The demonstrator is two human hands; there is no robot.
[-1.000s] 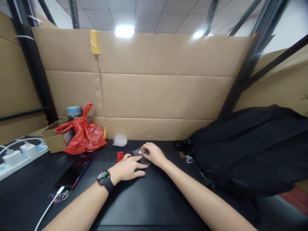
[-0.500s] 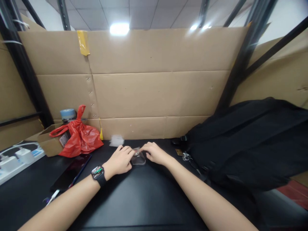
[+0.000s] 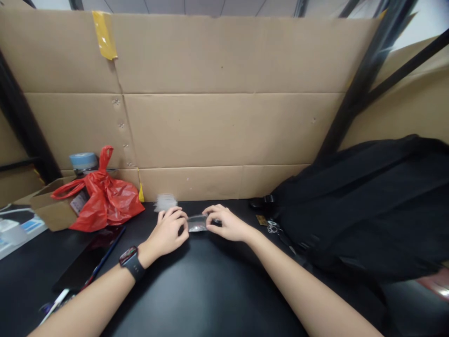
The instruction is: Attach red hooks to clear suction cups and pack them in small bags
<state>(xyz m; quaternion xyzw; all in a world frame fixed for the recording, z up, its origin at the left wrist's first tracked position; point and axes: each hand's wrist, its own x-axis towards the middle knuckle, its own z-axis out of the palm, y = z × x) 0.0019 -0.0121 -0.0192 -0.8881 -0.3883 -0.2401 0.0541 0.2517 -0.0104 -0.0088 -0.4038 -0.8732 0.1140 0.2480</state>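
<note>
A small clear plastic bag (image 3: pixel 197 224) is stretched between my two hands, low over the black table (image 3: pixel 203 295). Its left end is pinched by my left hand (image 3: pixel 170 235), thumb toward me and fingers bent behind. At the opposite end my right hand (image 3: pixel 226 223) grips it with curled fingers. Something small and pale seems to lie inside the bag, too blurred to name. Just behind my left fingers sits a stack of clear plastic pieces (image 3: pixel 165 202).
To the left stand a knotted red plastic bag (image 3: pixel 105 201), a cardboard box (image 3: pixel 52 208), a tablet-like dark device (image 3: pixel 89 257) and a power strip (image 3: pixel 24 236). A black backpack (image 3: pixel 368 206) fills the right side, with keys (image 3: pixel 272 227) beside it. A cardboard wall (image 3: pixel 224 131) closes the back.
The clear bag, lying flat under my fingertips before, is now held by both ends and turned more sideways. My hands are slightly farther apart. The camera has tipped down.
</note>
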